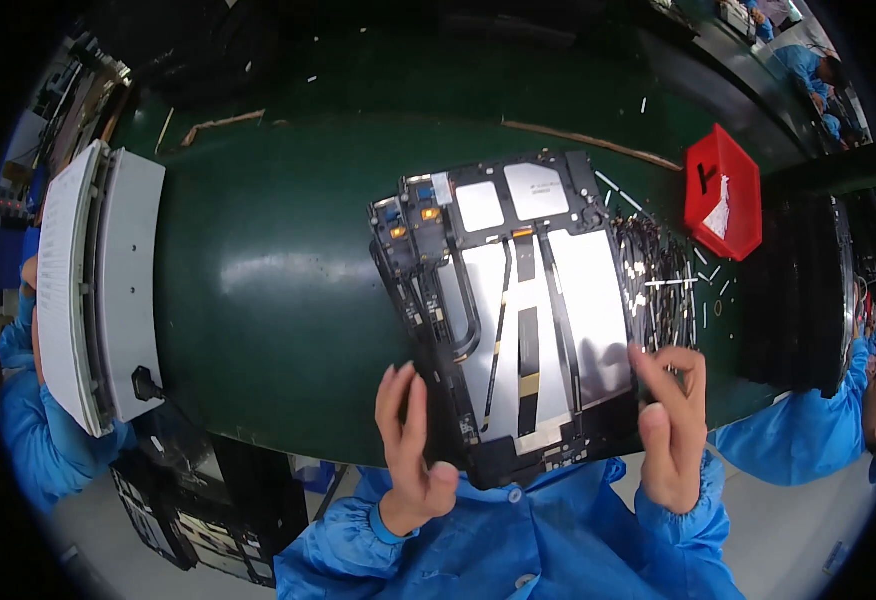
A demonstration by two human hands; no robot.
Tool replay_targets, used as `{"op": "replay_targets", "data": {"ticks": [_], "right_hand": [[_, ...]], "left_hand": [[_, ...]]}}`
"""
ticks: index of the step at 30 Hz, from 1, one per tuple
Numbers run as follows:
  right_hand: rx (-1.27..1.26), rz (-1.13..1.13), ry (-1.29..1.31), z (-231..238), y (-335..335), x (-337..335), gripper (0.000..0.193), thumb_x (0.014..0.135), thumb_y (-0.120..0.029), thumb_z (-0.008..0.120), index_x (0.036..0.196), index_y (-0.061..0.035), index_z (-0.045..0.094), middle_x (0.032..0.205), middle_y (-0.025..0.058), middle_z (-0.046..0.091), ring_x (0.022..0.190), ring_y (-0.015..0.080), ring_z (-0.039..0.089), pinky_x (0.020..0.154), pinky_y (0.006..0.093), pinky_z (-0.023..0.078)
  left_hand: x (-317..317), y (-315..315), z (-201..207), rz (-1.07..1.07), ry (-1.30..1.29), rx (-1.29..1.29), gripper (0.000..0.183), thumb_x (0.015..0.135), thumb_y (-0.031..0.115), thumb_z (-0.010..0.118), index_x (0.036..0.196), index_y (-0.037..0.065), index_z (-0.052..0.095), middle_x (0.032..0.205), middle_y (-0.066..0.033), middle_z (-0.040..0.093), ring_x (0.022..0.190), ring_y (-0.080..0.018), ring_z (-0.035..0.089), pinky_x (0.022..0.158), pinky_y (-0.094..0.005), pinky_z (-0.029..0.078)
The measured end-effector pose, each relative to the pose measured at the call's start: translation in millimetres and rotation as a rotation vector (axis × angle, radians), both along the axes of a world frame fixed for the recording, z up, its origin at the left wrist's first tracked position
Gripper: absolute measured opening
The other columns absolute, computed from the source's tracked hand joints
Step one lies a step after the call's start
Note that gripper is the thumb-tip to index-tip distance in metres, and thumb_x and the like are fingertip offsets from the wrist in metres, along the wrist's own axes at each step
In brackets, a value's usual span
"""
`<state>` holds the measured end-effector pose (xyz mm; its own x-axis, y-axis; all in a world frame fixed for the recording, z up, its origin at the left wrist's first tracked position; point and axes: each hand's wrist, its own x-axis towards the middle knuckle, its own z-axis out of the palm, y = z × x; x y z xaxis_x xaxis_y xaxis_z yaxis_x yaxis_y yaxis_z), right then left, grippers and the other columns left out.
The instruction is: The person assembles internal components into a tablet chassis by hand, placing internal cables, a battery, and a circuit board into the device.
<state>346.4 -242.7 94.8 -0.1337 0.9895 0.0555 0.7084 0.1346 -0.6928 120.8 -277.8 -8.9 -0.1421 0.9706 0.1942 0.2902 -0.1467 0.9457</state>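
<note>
In front of me on the green table lies a stack of opened tablet-like device frames, black with silver plates and dark flat cables running lengthwise. The stack sits slightly tilted, its near end at the table's front edge. My left hand is raised beside its near left corner, fingers stretched and thumb apart, with nothing in it. On the opposite side, my right hand is also open. Its index fingertip is at the frame's right edge; whether it touches I cannot tell. Thin dark strips like flat cables are heaped right of the stack.
A red bin with white scraps stands at the back right, loose white strips near it. On the left is a white box with a black plug. Black stacks stand right. Blue-sleeved people sit either side.
</note>
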Motion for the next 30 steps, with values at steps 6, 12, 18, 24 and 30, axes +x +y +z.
{"op": "replay_targets", "data": {"ticks": [6,12,18,24,30], "right_hand": [[0.228,0.409,0.118,-25.4,3.4,-43.5,0.032,0.063,-0.003,0.065,0.095,-0.0011,0.067,0.084,0.0095,0.059,0.078,0.0213,0.057,0.067,0.0317,0.050],[0.282,0.413,-0.020,-33.7,6.3,-47.7,0.029,0.064,-0.008,0.062,0.092,-0.0015,0.065,0.090,0.0074,0.058,0.083,0.0219,0.056,0.073,0.0329,0.049],[0.262,0.419,-0.015,-34.7,6.1,-45.7,0.031,0.063,-0.009,0.062,0.093,-0.0010,0.065,0.093,0.0071,0.056,0.086,0.0214,0.054,0.072,0.0316,0.048],[0.252,0.365,-0.031,-32.8,5.6,-50.4,0.034,0.056,-0.002,0.070,0.089,-0.0054,0.069,0.086,0.0066,0.057,0.080,0.0217,0.055,0.072,0.0311,0.049],[0.296,0.410,-0.040,-37.0,5.5,-48.1,0.032,0.062,-0.010,0.062,0.093,-0.0007,0.064,0.094,0.0068,0.056,0.085,0.0208,0.053,0.071,0.0315,0.048]], "left_hand": [[-3.0,-11.2,-8.7,-0.125,0.225,0.121,0.076,0.083,0.054,0.052,0.127,-0.008,0.046,0.131,-0.0266,0.041,0.125,-0.0429,0.034,0.103,-0.0481,0.026],[-0.7,-10.8,-10.1,-0.092,0.216,0.148,0.072,0.080,0.049,0.056,0.123,-0.008,0.050,0.126,-0.0257,0.044,0.122,-0.0432,0.037,0.101,-0.0482,0.031],[0.7,-10.2,-11.1,-0.074,0.198,0.169,0.068,0.079,0.045,0.057,0.120,-0.009,0.053,0.123,-0.0253,0.047,0.118,-0.0427,0.042,0.099,-0.0483,0.035],[0.2,-10.1,-11.0,-0.063,0.196,0.170,0.066,0.077,0.042,0.058,0.117,-0.009,0.055,0.120,-0.0245,0.048,0.116,-0.0423,0.044,0.097,-0.0479,0.037],[-0.4,-10.4,-12.0,-0.061,0.200,0.173,0.066,0.076,0.042,0.058,0.117,-0.009,0.055,0.119,-0.0244,0.049,0.116,-0.0420,0.044,0.096,-0.0479,0.038]]}}
